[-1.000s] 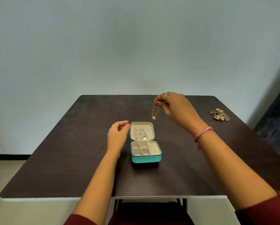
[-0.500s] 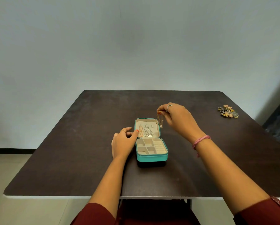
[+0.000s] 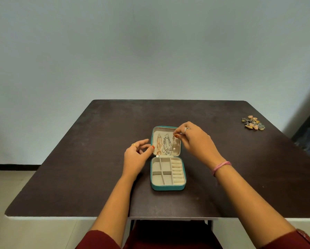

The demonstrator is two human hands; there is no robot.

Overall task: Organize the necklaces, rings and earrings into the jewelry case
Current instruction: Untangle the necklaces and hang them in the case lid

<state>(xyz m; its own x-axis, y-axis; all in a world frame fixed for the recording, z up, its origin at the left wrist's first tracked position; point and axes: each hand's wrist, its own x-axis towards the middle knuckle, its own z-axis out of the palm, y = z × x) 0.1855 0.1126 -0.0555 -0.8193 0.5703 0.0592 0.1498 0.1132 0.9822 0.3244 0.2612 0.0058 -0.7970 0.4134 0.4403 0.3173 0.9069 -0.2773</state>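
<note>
A teal jewelry case [image 3: 167, 187] lies open in the middle of the dark table, its lid flat and its beige tray of compartments bare. In the lid hang a rose-gold necklace [image 3: 158, 144] and a silver necklace [image 3: 166, 143]. My right hand [image 3: 195, 141] pinches the top of a third necklace [image 3: 174, 145] with a pearl, holding it against the lid's right side. My left hand [image 3: 137, 155] rests beside the lid's left edge, thumb touching it, fingers loosely apart. A pile of small rings and earrings [image 3: 252, 122] sits at the far right.
The dark table [image 3: 78, 177] has its near edge just in front of me and a pale wall behind its far edge. A dark object stands past the table's right side. Pale floor shows at the left.
My right hand has lowered the pearl necklace from above the table down onto the lid's right side. My left hand moved up to the lid's left edge. The view tilted down slightly.
</note>
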